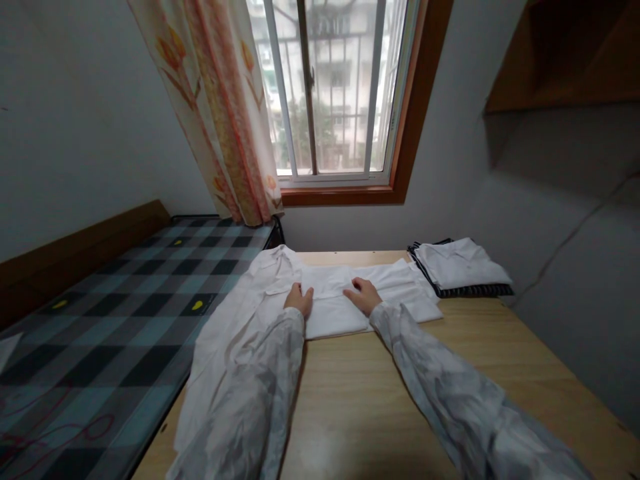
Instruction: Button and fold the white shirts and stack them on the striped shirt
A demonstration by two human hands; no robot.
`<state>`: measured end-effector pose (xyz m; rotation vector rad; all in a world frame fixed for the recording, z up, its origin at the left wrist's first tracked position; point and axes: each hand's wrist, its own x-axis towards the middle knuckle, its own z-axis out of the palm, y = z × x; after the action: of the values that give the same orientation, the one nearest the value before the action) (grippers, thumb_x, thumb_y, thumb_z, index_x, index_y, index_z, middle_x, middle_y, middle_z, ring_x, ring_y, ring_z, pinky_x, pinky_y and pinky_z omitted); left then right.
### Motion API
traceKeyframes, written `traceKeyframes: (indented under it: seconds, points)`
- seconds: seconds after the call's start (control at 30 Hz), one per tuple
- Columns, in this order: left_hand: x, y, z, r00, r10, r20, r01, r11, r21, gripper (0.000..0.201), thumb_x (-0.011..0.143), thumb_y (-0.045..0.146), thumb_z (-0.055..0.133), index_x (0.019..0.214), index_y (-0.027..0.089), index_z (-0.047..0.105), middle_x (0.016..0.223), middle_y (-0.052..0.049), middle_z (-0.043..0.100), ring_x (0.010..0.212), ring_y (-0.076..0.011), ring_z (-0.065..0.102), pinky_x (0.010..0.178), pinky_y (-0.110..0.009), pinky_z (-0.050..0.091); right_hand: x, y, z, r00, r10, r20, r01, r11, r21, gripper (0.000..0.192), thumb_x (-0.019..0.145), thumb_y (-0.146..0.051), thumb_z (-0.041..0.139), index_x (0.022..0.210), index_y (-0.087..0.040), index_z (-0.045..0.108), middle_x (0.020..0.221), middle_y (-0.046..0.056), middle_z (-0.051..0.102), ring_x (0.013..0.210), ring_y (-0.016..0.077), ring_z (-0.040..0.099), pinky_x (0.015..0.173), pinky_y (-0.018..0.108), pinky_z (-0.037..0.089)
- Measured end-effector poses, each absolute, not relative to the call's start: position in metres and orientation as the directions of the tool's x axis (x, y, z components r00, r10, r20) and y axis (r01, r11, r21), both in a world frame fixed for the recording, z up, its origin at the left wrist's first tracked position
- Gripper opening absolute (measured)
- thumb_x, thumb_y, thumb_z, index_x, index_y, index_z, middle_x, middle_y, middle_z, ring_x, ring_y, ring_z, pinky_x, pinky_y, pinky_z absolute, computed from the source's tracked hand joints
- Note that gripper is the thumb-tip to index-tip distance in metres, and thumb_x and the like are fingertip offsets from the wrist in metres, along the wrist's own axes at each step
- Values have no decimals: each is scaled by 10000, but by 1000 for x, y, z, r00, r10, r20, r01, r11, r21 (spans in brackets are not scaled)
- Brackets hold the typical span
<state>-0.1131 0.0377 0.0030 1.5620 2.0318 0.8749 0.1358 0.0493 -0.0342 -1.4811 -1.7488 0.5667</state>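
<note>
A white long-sleeved shirt (333,317) lies partly folded across the near part of the wooden table, its loose white fabric (220,340) spreading left along the table edge. My left hand (299,301) rests on the shirt left of its middle, thumb and fingers apart. To the right, my right hand (365,297) touches the same cloth, its thumb stretched toward the left hand and its fingers slightly bent. Between the hands a fold line crosses the fabric. More white cloth (400,280) extends to the right, past the right wrist. Some fingertips are hidden.
The wooden table (350,400) carries a folded stack at the back right: a white garment (463,263) on black striped cloth (475,291). A bed with a checked cover (150,300) adjoins on the left. Behind are a curtain (220,113) and a window (340,100). A cabinet (565,60) hangs upper right.
</note>
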Motion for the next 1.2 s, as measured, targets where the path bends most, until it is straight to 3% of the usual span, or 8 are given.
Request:
traceKeyframes:
  seconds: [0.17, 0.33, 0.47, 0.6, 0.77, 0.87, 1.03, 1.2]
  points:
    - [-109, 34, 3, -262, 965, 15, 701, 179, 690, 315, 970, 424, 697, 1200, 216, 640, 1146, -114, 804, 1095, -255, 754, 944, -321, 549, 136, 44, -41, -24, 966, 258, 173, 258, -950, 363, 794, -566, 693, 921, -260, 546, 934, 18, 750, 862, 213, 677, 769, 315, 532]
    - [-104, 30, 5, -247, 969, -12, 746, 199, 635, 423, 1000, 564, 630, 1188, 187, 658, 1099, -128, 798, 1044, -263, 757, 906, -328, 542, 146, 50, -34, 97, 956, 277, 72, 271, -960, 394, 771, -569, 697, 949, -259, 531, 903, 36, 736, 853, 235, 702, 794, 349, 563]
    - [-98, 30, 12, -192, 981, -38, 803, 179, 568, 500, 1007, 658, 545, 1003, 192, 726, 1081, -145, 805, 1038, -292, 758, 885, -343, 535, 154, 46, -32, 157, 932, 327, 249, 283, -926, 339, 833, -450, 640, 1085, -245, 543, 1084, 95, 759, 1023, 266, 725, 928, 388, 568]
    - [-92, 37, 18, -165, 982, -95, 833, 190, 519, 599, 985, 701, 542, 1078, 153, 765, 1192, -193, 798, 1141, -334, 745, 920, -355, 531, 156, 29, -35, 129, 952, 276, 614, 142, -776, 400, 885, -280, 592, 1279, -231, 549, 1179, 117, 759, 1079, 287, 730, 928, 368, 550]
    - [-88, 44, 14, -118, 988, -97, 832, 152, 534, 352, 1027, 391, 576, 1250, 173, 740, 1333, -145, 771, 1227, -263, 726, 965, -288, 517, 146, 19, -28, 80, 959, 272, 807, 97, -582, 537, 993, -247, 515, 1521, -192, 429, 1227, 129, 754, 1042, 278, 740, 929, 349, 522]
    - [-87, 38, 12, -159, 984, -80, 836, 177, 519, 353, 1058, 362, 519, 1304, 168, 682, 1362, -165, 746, 1259, -272, 707, 1001, -313, 510, 140, 19, -20, 83, 967, 241, 871, 47, -490, 568, 1005, -258, 528, 1555, -168, 417, 1232, 135, 749, 1078, 286, 722, 984, 368, 499]
    - [-83, 21, 25, -215, 974, 75, 893, 165, 420, 501, 1024, 474, 580, 1413, 161, 536, 1368, -215, 694, 1225, -343, 700, 1023, -435, 526, 141, 12, -9, -5, 923, 384, 935, 141, -325, 660, 982, -240, 525, 1607, -67, 408, 1570, 237, 549, 1437, 345, 506, 1213, 464, 367]
    - [-74, 24, 31, 249, 908, 337, 915, -335, 226, 535, 972, 231, 581, 1501, 165, 533, 1636, -199, 499, 1524, -336, 459, 1299, -471, 304, 133, 7, 15, -311, 826, 470, 870, 446, -209, 781, 970, -257, 515, 1697, -69, 305, 1797, 174, 227, 1666, 334, 157, 1352, 538, 20]
